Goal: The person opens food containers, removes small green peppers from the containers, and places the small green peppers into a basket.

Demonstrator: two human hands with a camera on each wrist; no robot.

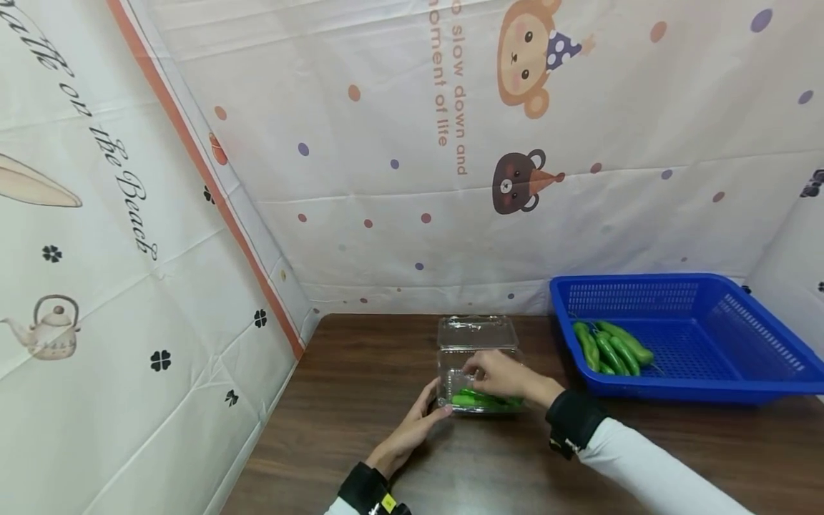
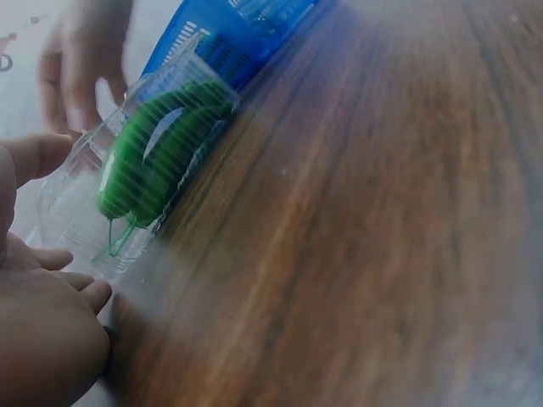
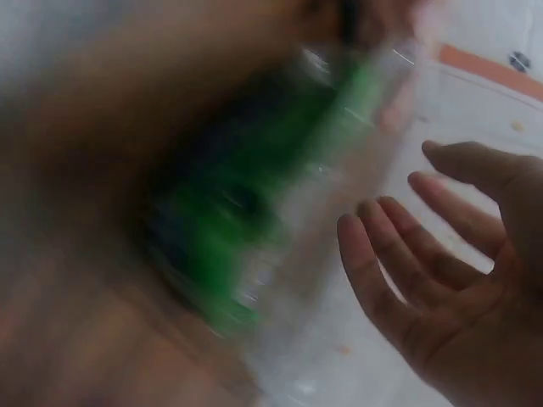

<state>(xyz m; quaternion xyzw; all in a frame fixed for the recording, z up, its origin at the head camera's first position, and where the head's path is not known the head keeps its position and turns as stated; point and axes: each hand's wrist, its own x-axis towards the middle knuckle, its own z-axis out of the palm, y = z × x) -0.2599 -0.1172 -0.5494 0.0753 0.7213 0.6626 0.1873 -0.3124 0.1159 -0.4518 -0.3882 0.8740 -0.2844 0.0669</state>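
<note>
A clear plastic clamshell box (image 1: 478, 333) sits on the table, its lid tipped up at the back. Long green peppers (image 1: 475, 402) lie along its front side; two show plainly through the wall in the left wrist view, stems toward the left hand. My left hand (image 1: 410, 427) is at the box's left front corner, thumb and fingers spread beside the wall. Over the box is my right hand (image 1: 501, 375), fingers loosely bent above the peppers. In the right wrist view those fingers (image 3: 382, 297) are apart with nothing between them, and the box is blurred.
A blue plastic basket (image 1: 721, 347) stands to the right, with several more green peppers (image 1: 608, 347) at its left end. The brown wooden table (image 1: 360, 372) meets printed white cloth (image 1: 399, 179) at the back and left.
</note>
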